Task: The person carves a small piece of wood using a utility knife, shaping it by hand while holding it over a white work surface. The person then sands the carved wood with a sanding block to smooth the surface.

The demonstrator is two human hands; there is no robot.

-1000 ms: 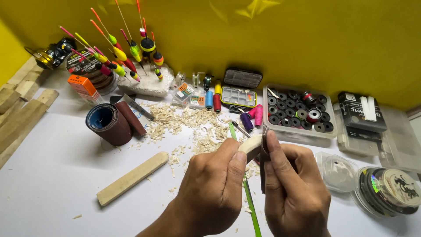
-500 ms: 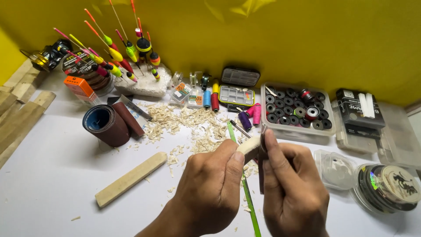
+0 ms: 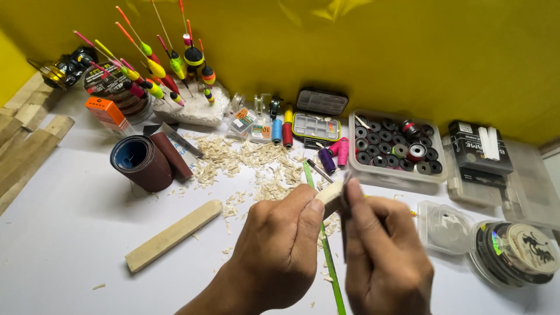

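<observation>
From the head camera, looking down: the left hand (image 3: 280, 245) is closed around a small pale wooden piece (image 3: 330, 191), pinching it between thumb and fingers so only its upper end shows above the knuckles. The piece's long axis runs diagonally, its free end pointing up and to the right, toward the right hand. The right hand (image 3: 385, 256) is clenched too, thumb pressed up against that free end; a thin dark blade (image 3: 344, 224) seems to run down from the contact point in front of its fingers, though the hand hides most of it and I cannot tell the tool for sure.

Between and below the two hands a green stick (image 3: 328, 262) lies on the white table (image 3: 70, 233), its length running away from the person. Just beyond the hands is a scatter of wood shavings (image 3: 256, 160). Left of the left hand lies a longer wooden block (image 3: 174, 234), angled up to the right, and further left a roll of sandpaper (image 3: 140, 160). Beyond the right hand stands a clear box of dark spools (image 3: 396, 149), and to its right a stack of discs (image 3: 513, 251). Far beyond the left hand, bright fishing floats (image 3: 157, 70) stand stuck in a white foam block (image 3: 192, 108)
</observation>
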